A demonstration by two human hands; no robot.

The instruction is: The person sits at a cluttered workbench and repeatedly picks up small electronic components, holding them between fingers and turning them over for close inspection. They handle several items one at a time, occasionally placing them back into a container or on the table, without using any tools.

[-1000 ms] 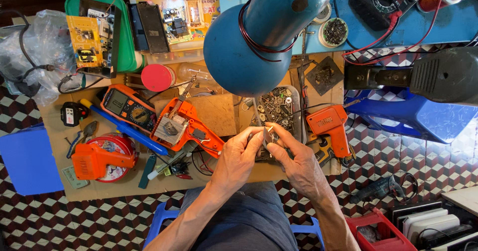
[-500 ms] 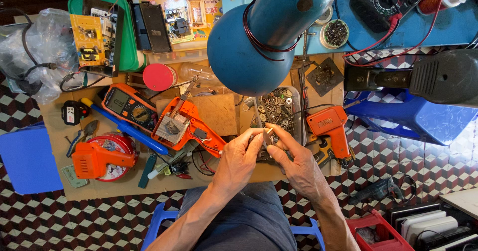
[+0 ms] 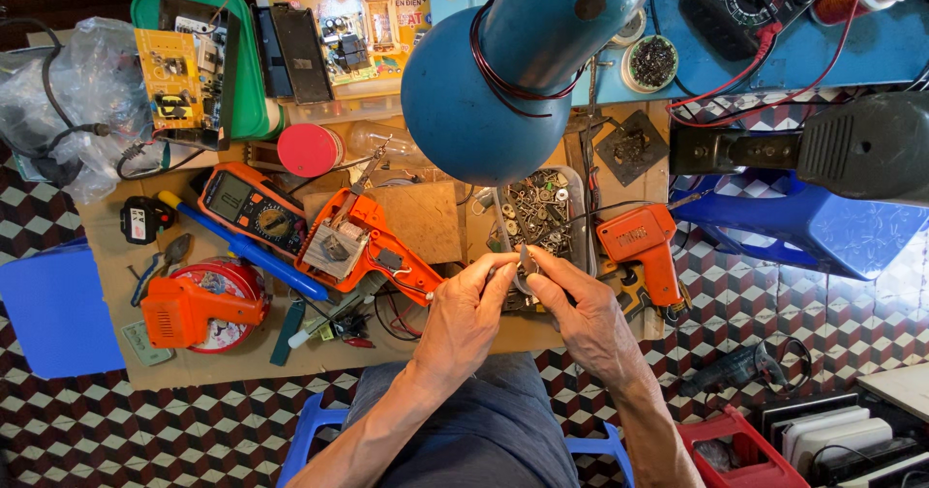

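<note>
My left hand [image 3: 464, 319] and my right hand [image 3: 581, 319] meet over the front edge of a low cardboard-covered bench [image 3: 106, 256]. Their fingertips pinch a small dark metal part [image 3: 524, 256] between them, just in front of a clear tray of screws and small metal pieces [image 3: 542, 212]. An opened orange soldering gun [image 3: 363, 246] lies left of my left hand. A second orange gun-shaped tool [image 3: 644, 246] lies right of my right hand. A big blue lamp shade [image 3: 484, 111] hangs over the tray and hides part of it.
An orange multimeter [image 3: 247, 207], a blue-handled screwdriver [image 3: 247, 251], a red tin [image 3: 310, 149] and an orange tool on a round tin [image 3: 189, 309] lie at the left. Circuit boards fill a green tray [image 3: 247, 72]. A blue stool [image 3: 803, 222] stands right.
Both hands have stayed together at the tray's front edge; the fingers have shifted slightly around the small part. Nothing else on the bench has moved.
</note>
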